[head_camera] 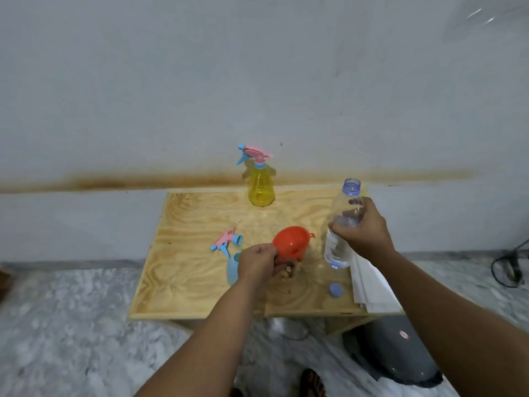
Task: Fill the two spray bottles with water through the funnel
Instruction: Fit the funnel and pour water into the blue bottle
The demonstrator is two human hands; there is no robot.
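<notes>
My left hand (259, 263) pinches the rim of the orange funnel (290, 247), held tilted above the table near its middle. Behind that hand stands the light blue spray bottle (232, 269), mostly hidden, and its pink and blue spray head (226, 242) lies beside it on the wood. My right hand (362, 227) grips a clear, uncapped water bottle (342, 224), upright and roughly half full. The yellow spray bottle (261, 184) stands at the table's far edge with its spray head on.
The plywood table (186, 276) stands against a stained wall. The blue bottle cap (336, 290) lies near the front right, next to a stack of white sheets (372, 287). A grey bin (400, 356) sits on the marble floor below right. Cables lie at far right.
</notes>
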